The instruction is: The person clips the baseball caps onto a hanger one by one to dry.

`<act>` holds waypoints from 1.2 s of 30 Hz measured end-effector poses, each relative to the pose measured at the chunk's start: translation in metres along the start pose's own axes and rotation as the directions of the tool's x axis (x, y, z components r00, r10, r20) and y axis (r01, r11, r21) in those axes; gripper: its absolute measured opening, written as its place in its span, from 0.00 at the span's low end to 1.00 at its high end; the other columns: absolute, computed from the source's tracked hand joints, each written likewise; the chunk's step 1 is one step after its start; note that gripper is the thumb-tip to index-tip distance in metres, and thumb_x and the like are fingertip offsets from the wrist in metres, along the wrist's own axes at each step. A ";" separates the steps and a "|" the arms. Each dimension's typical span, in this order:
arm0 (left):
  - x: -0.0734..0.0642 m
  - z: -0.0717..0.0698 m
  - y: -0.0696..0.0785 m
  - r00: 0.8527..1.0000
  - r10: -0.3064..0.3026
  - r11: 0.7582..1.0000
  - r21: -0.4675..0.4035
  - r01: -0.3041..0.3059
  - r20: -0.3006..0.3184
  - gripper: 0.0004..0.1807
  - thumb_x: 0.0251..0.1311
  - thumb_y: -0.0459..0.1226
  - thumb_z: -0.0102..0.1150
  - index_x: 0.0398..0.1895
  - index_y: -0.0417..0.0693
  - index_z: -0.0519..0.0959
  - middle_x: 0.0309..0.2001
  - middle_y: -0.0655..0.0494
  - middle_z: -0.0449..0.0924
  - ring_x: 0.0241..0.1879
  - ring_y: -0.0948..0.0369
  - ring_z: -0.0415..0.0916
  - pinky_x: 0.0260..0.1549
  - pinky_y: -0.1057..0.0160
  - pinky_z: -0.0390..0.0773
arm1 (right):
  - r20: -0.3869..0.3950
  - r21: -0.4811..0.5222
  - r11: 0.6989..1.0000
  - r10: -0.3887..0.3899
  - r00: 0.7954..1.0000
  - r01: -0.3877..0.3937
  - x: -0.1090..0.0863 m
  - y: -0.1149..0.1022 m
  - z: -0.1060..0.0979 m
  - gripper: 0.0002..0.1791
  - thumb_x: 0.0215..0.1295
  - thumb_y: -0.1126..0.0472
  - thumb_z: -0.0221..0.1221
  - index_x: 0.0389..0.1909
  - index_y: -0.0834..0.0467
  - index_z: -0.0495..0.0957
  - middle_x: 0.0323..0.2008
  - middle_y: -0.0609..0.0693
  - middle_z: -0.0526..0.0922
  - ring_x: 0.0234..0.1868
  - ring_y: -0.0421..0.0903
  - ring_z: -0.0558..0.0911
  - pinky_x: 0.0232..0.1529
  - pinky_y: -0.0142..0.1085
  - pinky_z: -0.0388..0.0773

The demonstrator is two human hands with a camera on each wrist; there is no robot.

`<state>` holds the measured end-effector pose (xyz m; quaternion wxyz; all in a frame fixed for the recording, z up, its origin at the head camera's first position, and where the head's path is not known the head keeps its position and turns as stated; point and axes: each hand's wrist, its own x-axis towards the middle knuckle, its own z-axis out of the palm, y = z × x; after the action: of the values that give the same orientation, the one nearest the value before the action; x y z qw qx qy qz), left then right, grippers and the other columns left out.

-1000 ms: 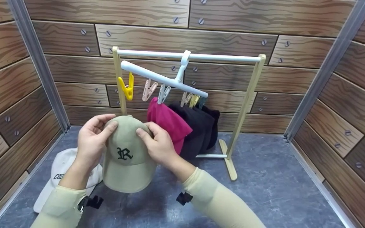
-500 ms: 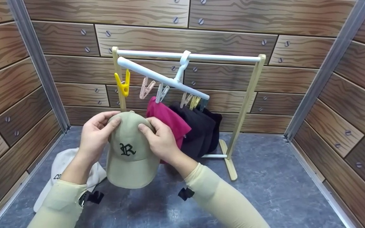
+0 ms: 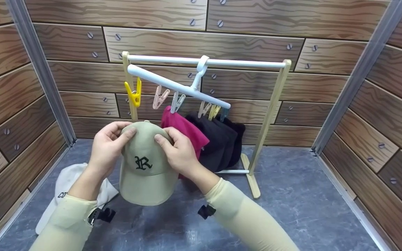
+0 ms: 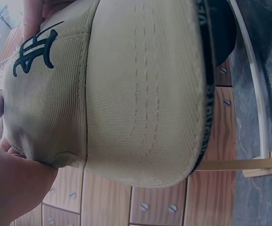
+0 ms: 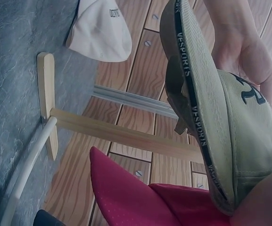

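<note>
An olive-beige baseball cap (image 3: 148,167) with a black embroidered letter hangs brim down between my two hands. My left hand (image 3: 108,146) pinches the left of its crown, thumb in front. On the other side my right hand (image 3: 178,150) pinches the crown the same way. In the left wrist view, the stitched brim (image 4: 145,94) fills the middle. Dark lettered tape (image 5: 192,99) runs along the brim's edge in the right wrist view. Above the cap hangs a yellow clothespin (image 3: 134,93), with a pink clothespin (image 3: 161,97) to its right.
A tilted white hanger (image 3: 166,82) with several clothespins hooks over the rack's white bar (image 3: 246,63). A magenta cap (image 3: 187,129) and several dark caps (image 3: 218,143) hang from it. A white cap (image 3: 72,181) lies on the grey floor (image 3: 291,209) at left. Plank-patterned walls surround everything.
Both hands have lifted the beige cap slightly up and to the right, closer under the clothespins. The hanger's left end has shifted a little left with its clothespins.
</note>
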<state>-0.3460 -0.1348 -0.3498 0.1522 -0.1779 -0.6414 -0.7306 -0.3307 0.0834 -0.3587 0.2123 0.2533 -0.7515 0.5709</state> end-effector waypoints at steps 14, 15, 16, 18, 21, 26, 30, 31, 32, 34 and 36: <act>0.007 0.009 0.006 0.999 0.013 0.998 -0.064 -0.015 -0.038 0.06 0.72 0.27 0.72 0.49 0.35 0.88 0.35 0.50 0.89 0.32 0.62 0.84 0.33 0.66 0.85 | 0.013 -0.032 0.999 -0.017 1.000 0.017 0.008 -0.006 -0.006 0.09 0.82 0.58 0.66 0.49 0.61 0.87 0.37 0.46 0.86 0.38 0.38 0.82 0.42 0.35 0.82; 0.008 0.009 0.006 0.999 0.017 0.998 -0.067 -0.020 -0.043 0.06 0.72 0.27 0.72 0.48 0.35 0.88 0.35 0.50 0.89 0.32 0.62 0.85 0.33 0.65 0.85 | 0.015 -0.031 0.999 -0.017 1.000 0.018 0.009 -0.007 -0.006 0.09 0.82 0.58 0.66 0.49 0.61 0.87 0.37 0.46 0.86 0.38 0.38 0.82 0.42 0.35 0.82; 0.008 0.010 0.007 0.999 0.020 0.997 -0.071 -0.023 -0.047 0.06 0.72 0.27 0.72 0.48 0.35 0.88 0.36 0.50 0.89 0.33 0.62 0.85 0.33 0.65 0.85 | 0.017 -0.028 0.999 -0.018 1.000 0.019 0.010 -0.007 -0.007 0.09 0.82 0.58 0.66 0.49 0.61 0.87 0.37 0.46 0.87 0.38 0.38 0.83 0.42 0.35 0.82; 0.010 0.011 0.008 0.998 0.023 0.997 -0.077 -0.026 -0.051 0.06 0.72 0.27 0.72 0.49 0.35 0.88 0.36 0.49 0.90 0.33 0.62 0.85 0.34 0.65 0.86 | 0.020 -0.021 1.000 -0.021 1.000 0.022 0.012 -0.009 -0.008 0.09 0.82 0.58 0.66 0.49 0.61 0.87 0.38 0.47 0.87 0.38 0.38 0.83 0.42 0.35 0.82; 0.011 0.012 0.010 0.998 0.016 0.996 -0.084 -0.021 -0.058 0.07 0.71 0.27 0.73 0.49 0.36 0.88 0.38 0.50 0.90 0.34 0.61 0.86 0.35 0.64 0.87 | 0.025 -0.015 1.000 -0.023 0.999 0.023 0.013 -0.011 -0.009 0.10 0.82 0.58 0.66 0.49 0.62 0.87 0.39 0.48 0.88 0.38 0.39 0.83 0.42 0.35 0.82; 0.012 0.013 0.012 0.998 0.003 0.996 -0.091 -0.008 -0.061 0.09 0.71 0.28 0.74 0.51 0.36 0.87 0.39 0.50 0.91 0.36 0.60 0.88 0.36 0.63 0.88 | 0.028 -0.041 0.999 -0.003 1.000 0.004 0.017 -0.013 -0.012 0.10 0.82 0.57 0.66 0.49 0.61 0.87 0.38 0.46 0.88 0.38 0.38 0.83 0.42 0.36 0.83; 0.014 0.014 0.013 0.998 0.011 0.995 -0.094 -0.017 -0.064 0.09 0.71 0.28 0.74 0.51 0.36 0.87 0.39 0.51 0.91 0.37 0.60 0.88 0.37 0.63 0.88 | 0.038 -0.044 0.999 0.025 0.999 -0.023 0.021 -0.016 -0.014 0.10 0.82 0.56 0.65 0.49 0.59 0.87 0.39 0.45 0.87 0.40 0.39 0.83 0.44 0.36 0.83; 0.015 0.013 0.014 0.998 0.011 0.995 -0.096 -0.018 -0.066 0.09 0.71 0.28 0.74 0.51 0.36 0.87 0.39 0.51 0.91 0.37 0.60 0.88 0.37 0.63 0.88 | 0.041 -0.044 0.999 0.030 0.999 -0.028 0.022 -0.016 -0.014 0.10 0.83 0.55 0.65 0.49 0.59 0.87 0.39 0.44 0.87 0.40 0.39 0.83 0.45 0.36 0.82; 0.015 0.013 0.014 0.998 0.012 0.995 -0.097 -0.018 -0.068 0.09 0.71 0.28 0.74 0.51 0.37 0.87 0.39 0.51 0.91 0.37 0.60 0.88 0.37 0.63 0.88 | 0.046 -0.036 0.999 0.031 0.998 -0.030 0.023 -0.017 -0.014 0.11 0.83 0.55 0.65 0.49 0.60 0.87 0.39 0.45 0.87 0.40 0.40 0.83 0.45 0.36 0.82; 0.016 0.012 0.015 0.997 0.010 0.995 -0.101 -0.017 -0.071 0.09 0.71 0.28 0.74 0.50 0.37 0.87 0.39 0.51 0.92 0.37 0.60 0.89 0.37 0.63 0.89 | 0.053 -0.035 0.999 0.031 0.998 -0.030 0.025 -0.021 -0.014 0.11 0.83 0.55 0.65 0.49 0.60 0.87 0.40 0.47 0.87 0.41 0.40 0.83 0.46 0.36 0.82; 0.017 0.012 0.015 0.998 0.009 0.994 -0.106 -0.016 -0.068 0.09 0.71 0.29 0.74 0.51 0.38 0.88 0.40 0.51 0.92 0.37 0.60 0.89 0.38 0.63 0.89 | 0.060 -0.034 0.999 0.024 0.998 -0.022 0.027 -0.023 -0.015 0.12 0.82 0.55 0.65 0.50 0.61 0.87 0.40 0.49 0.87 0.42 0.42 0.83 0.46 0.37 0.82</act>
<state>-0.3538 -0.1251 -0.3271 0.1687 -0.1649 -0.5949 -0.7684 -0.3366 0.0887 -0.3215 0.1869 0.2583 -0.7698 0.5529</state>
